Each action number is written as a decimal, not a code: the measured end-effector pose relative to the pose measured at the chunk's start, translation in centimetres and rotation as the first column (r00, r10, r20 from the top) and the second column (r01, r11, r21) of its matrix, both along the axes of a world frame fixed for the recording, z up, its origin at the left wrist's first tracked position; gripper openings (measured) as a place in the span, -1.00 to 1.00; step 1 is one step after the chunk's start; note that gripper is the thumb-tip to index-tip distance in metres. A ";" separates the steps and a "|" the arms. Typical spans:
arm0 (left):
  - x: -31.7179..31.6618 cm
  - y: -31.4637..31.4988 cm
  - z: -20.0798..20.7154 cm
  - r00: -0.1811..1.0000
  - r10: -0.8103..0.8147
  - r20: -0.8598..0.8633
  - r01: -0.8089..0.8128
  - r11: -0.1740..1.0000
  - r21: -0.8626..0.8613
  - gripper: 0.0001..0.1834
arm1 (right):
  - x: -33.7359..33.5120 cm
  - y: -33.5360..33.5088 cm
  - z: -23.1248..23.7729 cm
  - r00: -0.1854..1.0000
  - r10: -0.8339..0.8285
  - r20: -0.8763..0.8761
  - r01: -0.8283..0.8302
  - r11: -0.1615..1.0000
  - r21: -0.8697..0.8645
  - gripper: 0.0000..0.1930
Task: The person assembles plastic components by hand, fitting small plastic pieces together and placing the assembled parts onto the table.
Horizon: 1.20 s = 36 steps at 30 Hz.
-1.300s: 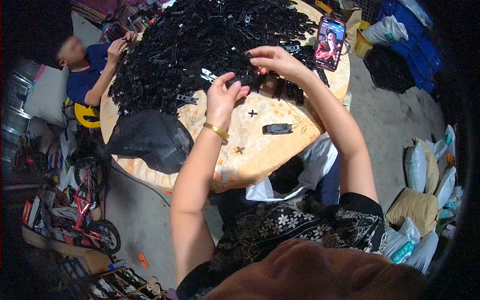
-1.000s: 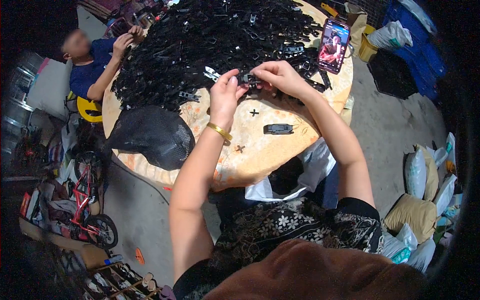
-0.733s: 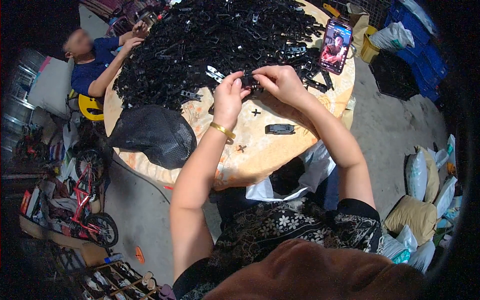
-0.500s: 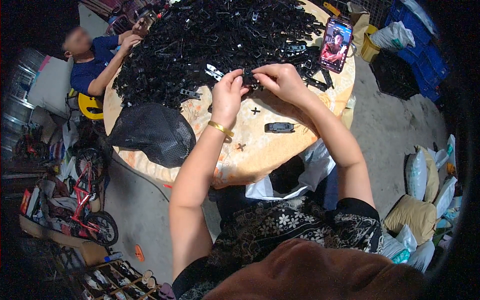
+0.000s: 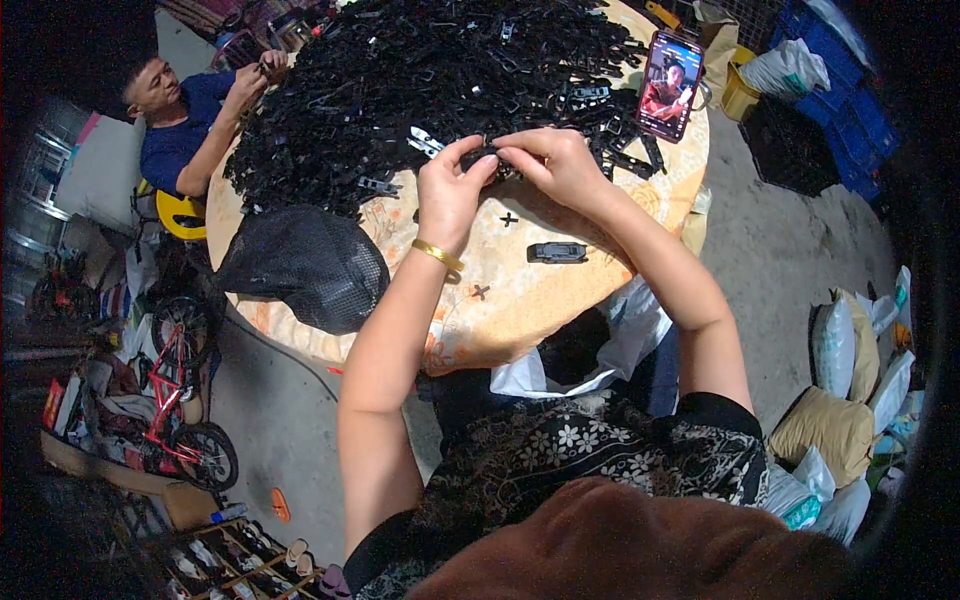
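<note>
My left hand [image 5: 449,186] and my right hand [image 5: 556,164] meet over the round table [image 5: 520,300], both pinching one small black plastic part [image 5: 492,158] between thumbs and fingertips. A gold bangle [image 5: 438,254] sits on my left wrist. Just beyond my hands lies a big heap of black plastic parts [image 5: 420,80]. One finished black piece [image 5: 558,252] lies alone on the tablecloth near my right forearm, with two small cross-shaped bits [image 5: 509,218] close by.
A phone [image 5: 670,86] stands propped at the table's far right. A black mesh bag [image 5: 300,265] hangs at the left edge. Another person [image 5: 190,120] works at the far left. A red bicycle [image 5: 175,400] and sacks [image 5: 850,360] stand on the floor.
My two hands came together above the table near the heap and now both hold the small black part; they have stayed almost still since.
</note>
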State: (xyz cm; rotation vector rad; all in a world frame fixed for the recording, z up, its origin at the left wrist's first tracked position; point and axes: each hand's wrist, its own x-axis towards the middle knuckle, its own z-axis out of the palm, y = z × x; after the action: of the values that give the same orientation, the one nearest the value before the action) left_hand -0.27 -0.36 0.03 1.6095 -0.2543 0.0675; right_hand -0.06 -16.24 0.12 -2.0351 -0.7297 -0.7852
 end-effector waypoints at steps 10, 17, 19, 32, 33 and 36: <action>-0.3 0.7 2.1 0.992 -0.122 -0.019 0.119 0.986 -0.120 -0.60 | 0.6 -1.7 0.6 0.675 0.378 -0.633 -0.122 0.904 0.410 -0.73; -1.1 0.8 2.1 0.952 -0.238 -0.192 0.218 0.969 -0.117 -0.70 | 1.6 -1.9 0.0 0.614 0.437 -0.658 -0.084 0.865 0.495 -0.62; -2.5 -0.1 2.1 0.883 -0.380 -0.276 0.376 0.924 -0.066 -0.78 | 2.2 -2.3 -0.8 0.858 0.232 -0.459 -0.124 0.960 0.252 -0.75; -1.1 0.5 -0.2 0.820 -0.076 0.568 -0.439 0.553 0.708 -0.79 | 1.9 -1.1 -1.4 0.983 -0.079 -0.165 0.064 0.993 -0.096 -0.80; -0.6 0.7 -0.6 0.850 -0.100 0.517 -0.422 0.457 0.783 -0.80 | 2.0 -1.2 -1.2 0.932 0.035 -0.360 0.007 0.993 0.116 -0.76; -0.1 0.9 -1.3 0.874 -0.146 0.463 -0.404 0.310 0.860 -0.79 | 2.0 -1.9 -0.3 0.784 0.247 -0.569 -0.052 0.940 0.337 -0.72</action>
State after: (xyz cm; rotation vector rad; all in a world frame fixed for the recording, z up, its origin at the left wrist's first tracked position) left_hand -0.34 0.53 -1.26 2.8568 -0.6198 0.5510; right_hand 1.92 -18.12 -0.16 -1.7602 -0.3598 -0.1027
